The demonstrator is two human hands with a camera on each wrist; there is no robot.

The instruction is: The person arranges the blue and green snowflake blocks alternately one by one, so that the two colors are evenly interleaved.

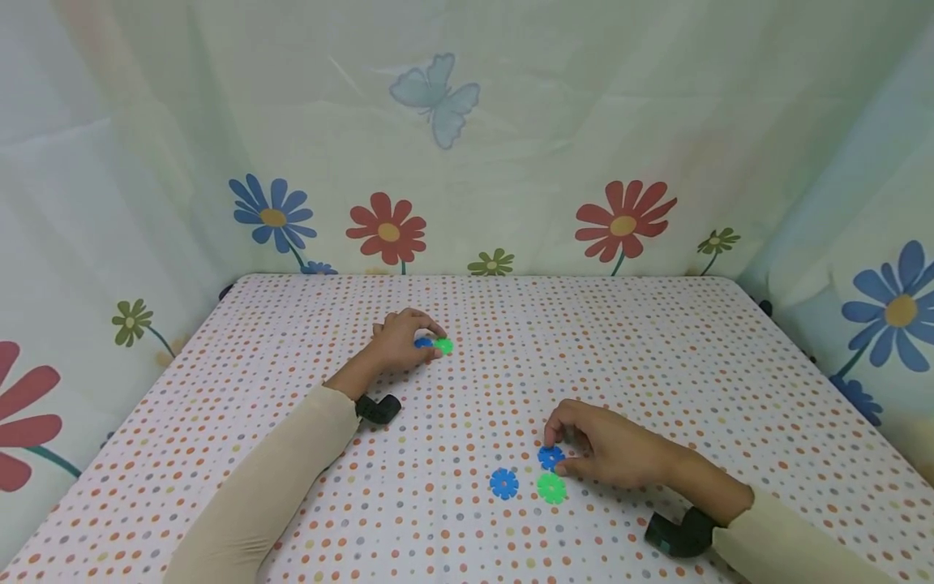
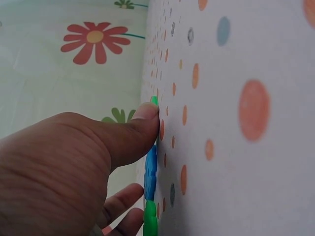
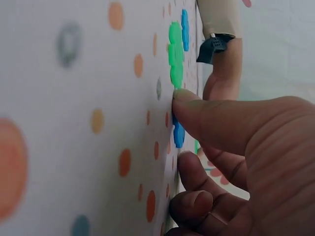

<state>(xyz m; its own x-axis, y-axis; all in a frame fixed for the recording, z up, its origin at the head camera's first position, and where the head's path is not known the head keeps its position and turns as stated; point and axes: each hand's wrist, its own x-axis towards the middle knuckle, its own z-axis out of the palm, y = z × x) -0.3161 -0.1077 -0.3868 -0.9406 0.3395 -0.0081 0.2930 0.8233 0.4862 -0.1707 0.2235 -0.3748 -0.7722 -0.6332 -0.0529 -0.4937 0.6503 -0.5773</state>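
"Blue disc [image 1: 550, 457] at our right hand [image 1: 613, 446] — do we have it?"

"We do, thumb and finger pinching its rim, a green disc [image 1: 551, 488] at its six o'clock, a loose blue piece [image 1: 504, 484] at eight."

"And our left hand [image 1: 403, 339], at ten o'clock from the right?"

"Pinching a lime disc [image 1: 443, 346], a dark blue piece [image 1: 424, 342] at its nine. If our right thumb slides low, it could knock the green disc askew — we cannot tell whether any are linked."
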